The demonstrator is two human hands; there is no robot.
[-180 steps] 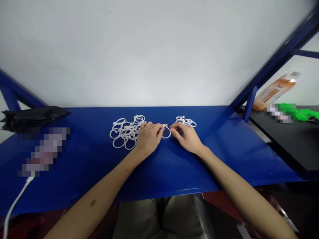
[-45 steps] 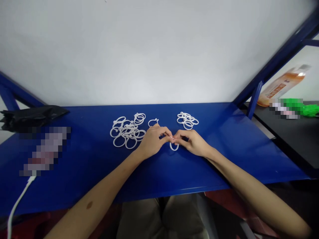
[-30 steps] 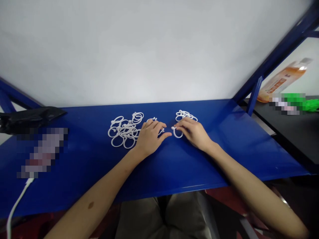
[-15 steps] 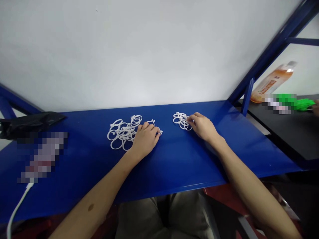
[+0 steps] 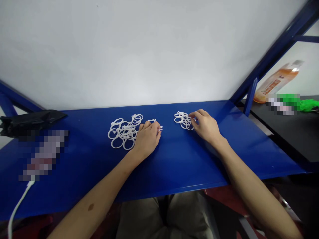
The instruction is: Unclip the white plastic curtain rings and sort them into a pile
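Observation:
Thin white plastic rings with small eyelets lie in a larger pile (image 5: 122, 132) on the blue tabletop (image 5: 171, 166), left of the middle. My left hand (image 5: 147, 134) rests at this pile's right side, fingers curled over white rings whose ends poke out by the fingertips. Most of what it grips is hidden under the palm. A smaller pile of white rings (image 5: 183, 120) lies to the right. At its right edge is my right hand (image 5: 205, 124), its index fingertip touching a ring, the thumb and index finger slightly apart.
At the left are a black plastic bag (image 5: 32, 121) and a blurred-out object (image 5: 46, 154) with a white cable (image 5: 18, 202). Blue frame bars (image 5: 271, 53) rise at the right. Beyond them stand an orange drink bottle (image 5: 277, 81) and green material (image 5: 309, 105) on a black surface.
My right hand's thumb and index finger have parted a little at the small pile. My left hand has shifted slightly, with white ring ends still showing at its fingertips. The view has moved slightly.

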